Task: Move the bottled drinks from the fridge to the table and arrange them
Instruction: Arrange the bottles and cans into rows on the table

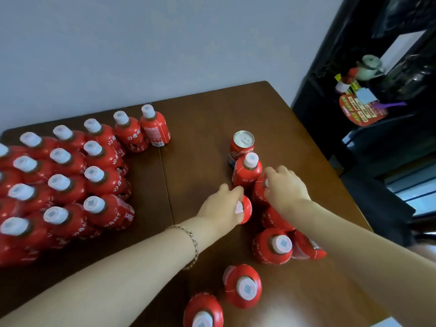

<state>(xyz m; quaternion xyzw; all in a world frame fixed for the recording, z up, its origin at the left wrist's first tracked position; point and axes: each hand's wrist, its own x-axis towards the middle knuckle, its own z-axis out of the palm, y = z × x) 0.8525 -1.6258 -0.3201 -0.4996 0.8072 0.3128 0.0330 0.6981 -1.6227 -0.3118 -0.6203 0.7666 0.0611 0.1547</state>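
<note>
A brown table (205,114) holds red bottled drinks. A packed block of bottles (61,182) stands in rows well left of a drink can (243,143). Loose bottles (271,246) cluster in front of the can. There the left hand (221,206) grips one bottle (247,210) by its top, and the right hand (285,187) grips its neighbour (259,192). The two hands are close together, so lifting either bottle could topple the ones crowded around it.

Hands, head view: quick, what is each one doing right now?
Left hand: fingers curled round the top of a red bottle.
Right hand: fingers curled over the top of a second red bottle.
</note>
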